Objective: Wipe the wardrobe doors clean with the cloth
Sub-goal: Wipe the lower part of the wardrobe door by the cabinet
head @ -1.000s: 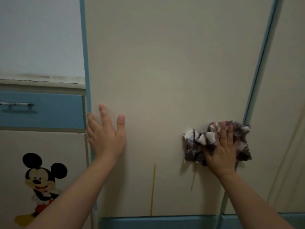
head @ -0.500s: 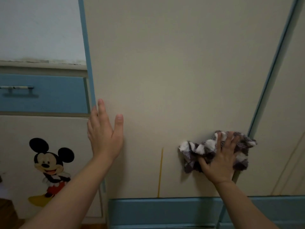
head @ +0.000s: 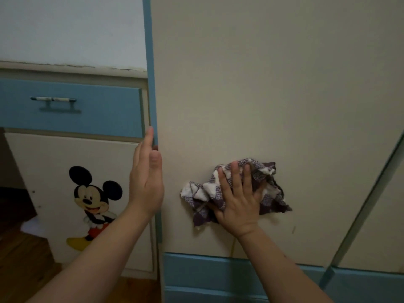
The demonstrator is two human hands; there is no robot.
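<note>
A cream wardrobe door (head: 262, 95) with a blue left edge fills the middle of the view. My right hand (head: 238, 200) presses a crumpled purple-and-white checked cloth (head: 203, 193) flat against the door's lower part, fingers spread over it. My left hand (head: 146, 182) is turned edge-on at the door's blue left edge, thumb on the front face and fingers along the edge, holding it. A second cream door (head: 382, 215) stands to the right behind a blue dividing strip.
A blue base strip (head: 207, 274) runs under the doors. To the left is a low cabinet with a blue drawer (head: 98, 110), a metal handle and a cartoon mouse sticker (head: 91, 200). Wooden floor (head: 21, 259) shows at the bottom left.
My right hand has slid the cloth leftward across the door, away from the dividing strip. My left hand has moved from lying flat on the door to gripping its left edge.
</note>
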